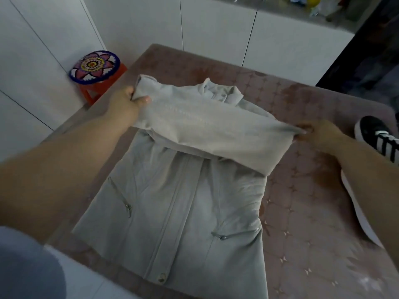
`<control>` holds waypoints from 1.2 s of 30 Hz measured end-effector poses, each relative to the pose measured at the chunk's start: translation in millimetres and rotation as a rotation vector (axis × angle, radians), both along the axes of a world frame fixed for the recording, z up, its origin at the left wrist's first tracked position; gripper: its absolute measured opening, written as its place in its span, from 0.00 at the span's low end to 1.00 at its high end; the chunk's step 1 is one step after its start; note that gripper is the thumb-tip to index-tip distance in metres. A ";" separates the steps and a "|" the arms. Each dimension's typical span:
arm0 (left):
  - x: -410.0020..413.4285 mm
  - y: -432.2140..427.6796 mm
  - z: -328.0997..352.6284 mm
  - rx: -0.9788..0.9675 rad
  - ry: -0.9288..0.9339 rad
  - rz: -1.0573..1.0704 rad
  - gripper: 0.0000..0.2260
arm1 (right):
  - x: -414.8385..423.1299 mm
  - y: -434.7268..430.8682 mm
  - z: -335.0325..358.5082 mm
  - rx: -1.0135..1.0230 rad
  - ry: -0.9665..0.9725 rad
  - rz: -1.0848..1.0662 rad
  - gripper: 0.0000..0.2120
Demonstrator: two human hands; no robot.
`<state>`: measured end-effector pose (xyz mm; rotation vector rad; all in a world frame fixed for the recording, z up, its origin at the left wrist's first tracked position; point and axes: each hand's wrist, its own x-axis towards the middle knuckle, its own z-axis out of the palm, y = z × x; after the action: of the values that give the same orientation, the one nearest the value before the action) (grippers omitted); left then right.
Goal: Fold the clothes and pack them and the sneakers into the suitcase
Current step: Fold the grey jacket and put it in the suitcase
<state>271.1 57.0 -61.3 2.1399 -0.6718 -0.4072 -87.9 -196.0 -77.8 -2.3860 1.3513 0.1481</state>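
Note:
A pale grey zip jacket (179, 203) lies front-up on the pink quilted table (302, 223), collar at the far end. One sleeve (205, 128) is stretched across its chest. My left hand (127, 102) grips the sleeve's left end between thumb and fingers. My right hand (319, 132) pinches the sleeve's right end. A black sneaker with white stripes (377, 137) sits at the table's right edge, just beyond my right hand. A white sole edge (358, 212) shows under my right forearm. No suitcase is in view.
A red stool with a flowered round cushion (95, 65) stands off the table's far-left corner. White cabinet doors (216, 24) run behind the table. My grey-clad body (28, 266) fills the lower left.

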 end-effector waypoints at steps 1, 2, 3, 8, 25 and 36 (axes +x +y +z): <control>8.0 -7.5 1.1 0.012 -0.023 -0.021 0.19 | 7.1 -0.7 8.2 -0.091 -0.014 -0.061 0.14; 15.0 -15.5 -0.9 0.015 -0.043 -0.036 0.20 | 14.3 -1.6 13.0 -0.206 0.010 -0.113 0.13; 19.1 -23.2 -2.5 0.024 -0.057 -0.040 0.21 | 20.7 -2.7 15.0 -0.295 0.050 -0.158 0.14; 25.2 -40.4 -40.5 0.266 -0.109 -0.003 0.21 | 42.5 15.2 -9.7 0.013 -0.258 -0.474 0.20; 28.3 -70.1 -80.3 -0.030 0.472 0.040 0.22 | 33.0 29.8 -41.9 0.235 -0.645 -0.739 0.18; 19.4 -92.9 -93.0 0.012 0.526 0.022 0.24 | -1.4 -2.3 -71.9 0.454 -0.804 -1.002 0.29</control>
<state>290.5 -35.9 -154.3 1.9275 -0.3424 -0.9207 -89.3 -198.3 -149.7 -0.9921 1.6321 -0.6323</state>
